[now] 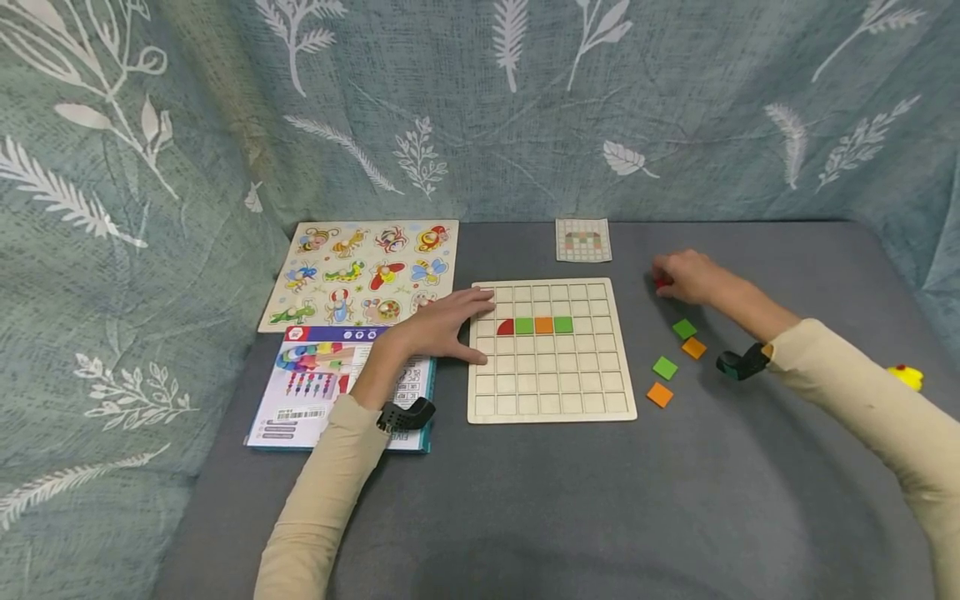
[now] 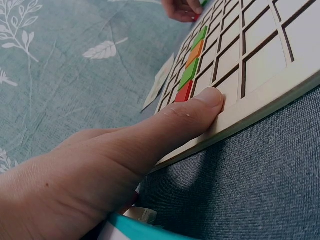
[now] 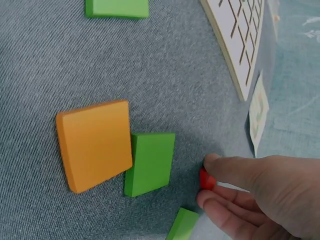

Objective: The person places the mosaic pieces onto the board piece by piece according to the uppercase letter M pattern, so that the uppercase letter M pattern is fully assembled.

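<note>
My left hand (image 1: 438, 327) rests at the left edge of a wooden grid board (image 1: 551, 404), thumb and fingers spread. In the left wrist view its thumb (image 2: 197, 102) lies on the board's rim. One row of the board holds a red quarter-round tile (image 1: 506, 327), a green tile (image 1: 524, 326), an orange tile (image 1: 543, 326) and another green tile (image 1: 563, 325). To the right of the board, my right hand (image 1: 690, 277) pinches a small red tile (image 3: 206, 179) between thumb and fingers, close over the table. The fingers cover most of that tile.
Loose green tiles (image 1: 665, 367) and orange tiles (image 1: 660, 395) lie right of the board. A small pattern card (image 1: 582, 242) sits behind it. An insect puzzle board (image 1: 352, 271) and a printed box (image 1: 300, 408) are at left. A yellow toy (image 1: 906, 377) stands far right.
</note>
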Demonstrator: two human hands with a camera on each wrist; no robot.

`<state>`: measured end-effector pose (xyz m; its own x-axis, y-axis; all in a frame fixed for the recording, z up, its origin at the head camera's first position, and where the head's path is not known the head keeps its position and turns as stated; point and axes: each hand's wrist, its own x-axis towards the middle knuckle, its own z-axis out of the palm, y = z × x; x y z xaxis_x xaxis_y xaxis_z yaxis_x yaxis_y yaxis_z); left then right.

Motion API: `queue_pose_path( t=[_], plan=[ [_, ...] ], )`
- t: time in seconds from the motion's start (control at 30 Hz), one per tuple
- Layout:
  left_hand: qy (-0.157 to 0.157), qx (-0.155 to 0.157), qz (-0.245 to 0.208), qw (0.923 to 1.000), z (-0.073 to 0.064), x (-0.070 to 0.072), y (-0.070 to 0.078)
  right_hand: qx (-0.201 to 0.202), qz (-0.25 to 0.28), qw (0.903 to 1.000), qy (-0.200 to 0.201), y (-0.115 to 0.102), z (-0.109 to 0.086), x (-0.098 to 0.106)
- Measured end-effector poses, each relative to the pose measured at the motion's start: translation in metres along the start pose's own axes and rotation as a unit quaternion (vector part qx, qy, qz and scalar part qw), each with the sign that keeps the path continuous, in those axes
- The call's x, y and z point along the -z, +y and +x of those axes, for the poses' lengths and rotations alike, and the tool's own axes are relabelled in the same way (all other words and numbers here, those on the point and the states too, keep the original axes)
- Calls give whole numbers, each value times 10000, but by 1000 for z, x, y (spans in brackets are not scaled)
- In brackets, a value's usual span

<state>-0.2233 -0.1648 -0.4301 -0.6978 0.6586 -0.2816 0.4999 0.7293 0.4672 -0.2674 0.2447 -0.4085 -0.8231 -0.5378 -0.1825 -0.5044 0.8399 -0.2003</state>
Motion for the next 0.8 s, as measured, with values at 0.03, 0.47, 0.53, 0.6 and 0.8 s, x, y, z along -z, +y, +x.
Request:
queue_pose_path(
  t=[0.03, 0.47, 0.53, 0.6, 0.8],
  plan=[
    [-8, 1, 7, 10000, 0, 0, 0, -9, 18, 10000, -30, 1, 1, 0],
    [-54, -24, -40, 10000, 2, 2, 3, -447, 327, 9985, -28, -2, 3, -4],
    [-72, 3, -36, 10000, 2, 2, 3, -322, 514, 9979, 208, -6, 1, -9],
    [-71, 28, -33, 10000, 1, 2, 3, -240, 812, 9957, 363, -12, -1, -13],
    [-57, 56, -26, 10000, 1, 3, 2, -284, 1978, 9790, 403, -39, -8, -14]
  ],
)
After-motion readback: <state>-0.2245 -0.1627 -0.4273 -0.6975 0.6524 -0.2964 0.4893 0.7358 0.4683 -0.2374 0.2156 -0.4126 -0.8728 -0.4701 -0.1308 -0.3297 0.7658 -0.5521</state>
